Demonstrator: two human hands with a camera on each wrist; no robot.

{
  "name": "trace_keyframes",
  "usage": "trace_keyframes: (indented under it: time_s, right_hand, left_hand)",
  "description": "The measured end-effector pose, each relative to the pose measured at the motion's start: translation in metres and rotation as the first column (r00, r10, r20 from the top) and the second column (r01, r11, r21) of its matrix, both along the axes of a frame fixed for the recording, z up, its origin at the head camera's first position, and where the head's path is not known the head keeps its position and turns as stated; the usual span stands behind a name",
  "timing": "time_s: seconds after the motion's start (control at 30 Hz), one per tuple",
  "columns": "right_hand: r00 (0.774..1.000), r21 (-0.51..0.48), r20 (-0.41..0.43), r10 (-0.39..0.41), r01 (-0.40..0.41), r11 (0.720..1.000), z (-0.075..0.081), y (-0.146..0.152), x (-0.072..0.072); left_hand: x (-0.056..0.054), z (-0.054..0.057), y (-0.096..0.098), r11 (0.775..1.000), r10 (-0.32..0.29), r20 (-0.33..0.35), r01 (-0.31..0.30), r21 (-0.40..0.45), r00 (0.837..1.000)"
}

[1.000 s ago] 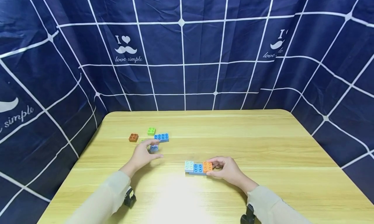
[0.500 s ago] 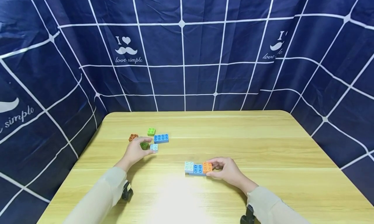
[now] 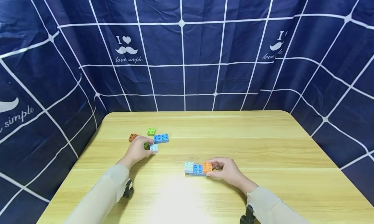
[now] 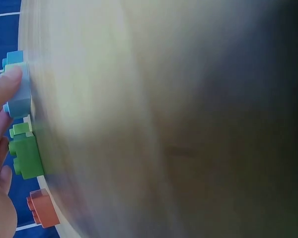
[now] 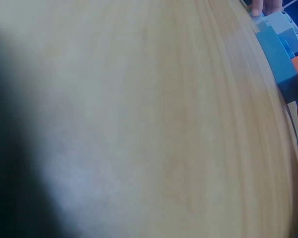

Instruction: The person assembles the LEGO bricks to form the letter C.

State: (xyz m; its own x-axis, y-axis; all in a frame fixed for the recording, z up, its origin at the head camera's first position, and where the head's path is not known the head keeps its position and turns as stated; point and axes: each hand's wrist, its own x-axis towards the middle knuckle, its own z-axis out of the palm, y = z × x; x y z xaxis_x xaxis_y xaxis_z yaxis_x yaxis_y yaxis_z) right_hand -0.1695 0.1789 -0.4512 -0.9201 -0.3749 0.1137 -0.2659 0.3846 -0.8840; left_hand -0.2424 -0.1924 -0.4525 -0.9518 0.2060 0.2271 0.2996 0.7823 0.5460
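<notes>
At the left of the head view, my left hand (image 3: 137,151) pinches a small light blue toy building brick (image 3: 153,148) between thumb and fingers. Its thumb presses the brick's side in the left wrist view. A green brick (image 4: 27,156) lies close by, partly covered by the fingers in the head view. My right hand (image 3: 229,171) grips the right end of a joined block, fingers and thumb on an orange brick (image 3: 207,167). That brick and a pale mint one (image 3: 189,167) sit on the two ends of a longer blue brick (image 3: 198,168), whose middle studs show between them.
Behind my left hand lie a long blue brick (image 3: 161,138), a lime green brick (image 3: 151,131) and a reddish-brown brick (image 3: 132,138). The wooden table (image 3: 248,133) has a dark blue curtain (image 3: 201,78) with white lines at its back and sides.
My left hand has drawn back slightly to the left, and its thumb and fingers have closed on the light blue brick. The right hand stays in place on the joined block.
</notes>
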Motion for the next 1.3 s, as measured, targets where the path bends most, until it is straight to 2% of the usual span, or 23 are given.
trace_keyframes:
  time_s: [0.17, 0.37, 0.63, 0.87, 1.17, 1.3]
  right_hand:
    - [1.0, 0.001, -0.002, -0.011, 0.011, 1.0, -0.021, 0.006, -0.009]
    - [1.0, -0.014, -0.025, -0.002, 0.002, 1.0, -0.028, 0.008, -0.012]
    - [1.0, -0.007, -0.016, 0.001, -0.001, 1.0, -0.028, 0.008, -0.011]
    - [1.0, 0.001, -0.017, -0.011, 0.011, 1.0, -0.027, 0.008, -0.012]
    - [1.0, 0.001, -0.007, -0.012, 0.012, 1.0, -0.025, 0.008, -0.012]
    - [1.0, -0.005, -0.014, -0.006, 0.006, 1.0, -0.014, 0.005, -0.006]
  left_hand:
    - [0.001, 0.002, 0.002, 1.0, -0.01, -0.03, 0.011, 0.014, 1.0]
    - [0.006, 0.006, 0.011, 0.994, -0.048, -0.072, 0.055, 0.095, 0.996]
    - [0.015, 0.008, 0.032, 0.96, -0.151, -0.034, 0.155, 0.233, 0.988]
    - [0.024, 0.012, 0.054, 0.922, -0.264, -0.06, 0.271, 0.278, 0.963]
    - [0.034, 0.016, 0.091, 0.882, -0.337, -0.044, 0.331, 0.335, 0.941]
    - [0.037, 0.017, 0.106, 0.868, -0.36, -0.037, 0.35, 0.352, 0.932]
